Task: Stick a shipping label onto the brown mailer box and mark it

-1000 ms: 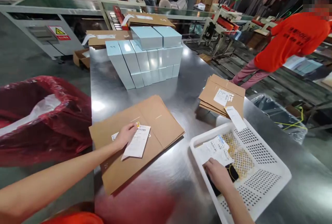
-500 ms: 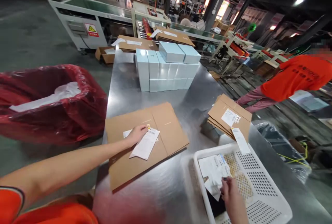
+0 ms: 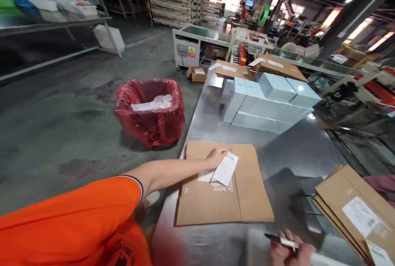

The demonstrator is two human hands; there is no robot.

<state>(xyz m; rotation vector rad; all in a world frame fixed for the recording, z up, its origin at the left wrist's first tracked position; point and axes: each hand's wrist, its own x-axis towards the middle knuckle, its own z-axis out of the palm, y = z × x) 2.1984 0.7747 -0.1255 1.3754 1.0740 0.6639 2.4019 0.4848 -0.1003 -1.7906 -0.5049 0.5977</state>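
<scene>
My left hand [image 3: 218,156] lies flat, fingers together, pressing on the upper corner of a white printed paper label [image 3: 226,169]; it pins the label and closes around nothing. The label lies at a slant on a flattened brown cardboard carton [image 3: 222,188], overlapping a second small white slip beneath it and just above a line of white print on the board. The carton lies flat on the brushed steel worktable [image 3: 290,151], near its left edge.

My right hand [image 3: 288,251] sits at the bottom edge of view, only partly seen, fingers closed round a black and white marker pen [image 3: 279,240] that points left, level over the table, well apart from the label.

Further back on the table is a block of pale blue rectangular boxes [image 3: 271,101], some on end, two laid flat on top. Behind them lie more flattened brown cartons with white labels [image 3: 277,65]. At the right edge, another stack of flat brown cartons [image 3: 354,212] carries a white label.

On the concrete floor left of the table is a bin lined with a red plastic bag [image 3: 150,109], white waste paper inside.
</scene>
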